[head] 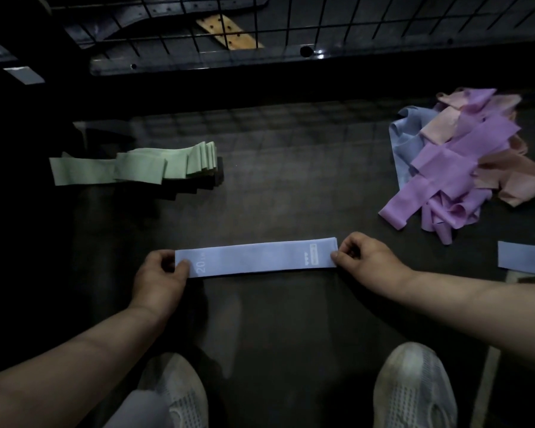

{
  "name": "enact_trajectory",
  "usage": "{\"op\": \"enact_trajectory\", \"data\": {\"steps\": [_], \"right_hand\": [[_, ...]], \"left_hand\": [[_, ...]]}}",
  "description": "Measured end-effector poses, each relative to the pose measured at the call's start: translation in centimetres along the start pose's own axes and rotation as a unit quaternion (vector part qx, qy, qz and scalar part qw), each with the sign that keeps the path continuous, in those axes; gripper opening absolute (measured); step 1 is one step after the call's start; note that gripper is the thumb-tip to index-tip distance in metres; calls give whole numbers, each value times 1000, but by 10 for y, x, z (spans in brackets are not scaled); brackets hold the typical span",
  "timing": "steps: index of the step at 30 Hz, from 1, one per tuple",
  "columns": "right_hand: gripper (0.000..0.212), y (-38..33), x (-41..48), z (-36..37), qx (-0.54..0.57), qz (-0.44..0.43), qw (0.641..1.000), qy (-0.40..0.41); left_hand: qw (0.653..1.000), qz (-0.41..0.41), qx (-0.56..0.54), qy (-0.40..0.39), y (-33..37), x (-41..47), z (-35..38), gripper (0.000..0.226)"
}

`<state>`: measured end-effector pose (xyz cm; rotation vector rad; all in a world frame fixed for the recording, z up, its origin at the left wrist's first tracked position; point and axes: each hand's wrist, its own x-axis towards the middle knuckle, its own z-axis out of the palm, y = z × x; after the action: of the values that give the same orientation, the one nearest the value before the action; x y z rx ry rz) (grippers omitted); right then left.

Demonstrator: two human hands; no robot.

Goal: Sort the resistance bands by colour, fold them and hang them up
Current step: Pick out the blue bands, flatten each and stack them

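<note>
A light blue resistance band (257, 257) lies flat and stretched out across the dark floor in front of me, printed "20" near its left end. My left hand (161, 276) pinches its left end, thumb on top. My right hand (362, 257) pinches its right end. To the left lies a row of folded green bands (130, 166) overlapping one another. A loose heap of purple, pink and blue bands (457, 162) sits at the right.
A black wire grid rack (260, 23) stands at the back over a dark base. Another blue band (525, 257) pokes in at the right edge. My two white shoes (414, 387) are at the bottom, close behind the band.
</note>
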<state>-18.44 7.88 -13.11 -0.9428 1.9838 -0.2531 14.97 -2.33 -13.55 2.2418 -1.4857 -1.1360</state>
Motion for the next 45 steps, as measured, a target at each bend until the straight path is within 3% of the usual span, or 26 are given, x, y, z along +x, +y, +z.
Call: {"op": "enact_trajectory", "data": {"steps": [3,5,8,10,12,18,22,24,27,33,39,42,45], "right_hand": [[23,0,-1,0,-16,15,1000,-1],[34,-1,-5,-2,-70,-26,997,14],[69,-6,-6,-9,-267,-215,939,10],[82,-11,-1,-9,-335,-283,898,-8],[81,-16,7,-6,-357,-299,885,-19],[56,-24,19,-4,-363,-292,884,-37],[64,-17,16,-5,-354,-297,886,-34],[64,-11,15,-10,-323,-278,905,-9],[61,0,22,-31,-291,-193,934,75],[53,45,42,-91,-393,-24,912,115],[41,49,46,-125,-452,-44,881,131],[39,39,53,-137,-427,-17,893,144],[28,30,67,-145,-378,-75,912,142]], "left_hand": [[999,7,38,-9,-3,2,1,41],[984,107,145,-3,-3,2,-2,59],[876,360,315,-62,3,6,-7,77],[812,428,382,-110,8,11,-9,80],[788,443,406,-136,10,15,-5,76],[791,454,387,-140,14,22,-2,62],[787,451,393,-154,15,22,-2,62],[788,447,395,-153,18,20,-4,66],[801,440,379,-141,25,14,-3,68],[813,447,344,-145,49,2,16,54],[798,479,322,-172,112,-17,59,48],[797,492,298,-183,144,-26,80,48],[780,510,296,-209,172,-34,96,51]]}}
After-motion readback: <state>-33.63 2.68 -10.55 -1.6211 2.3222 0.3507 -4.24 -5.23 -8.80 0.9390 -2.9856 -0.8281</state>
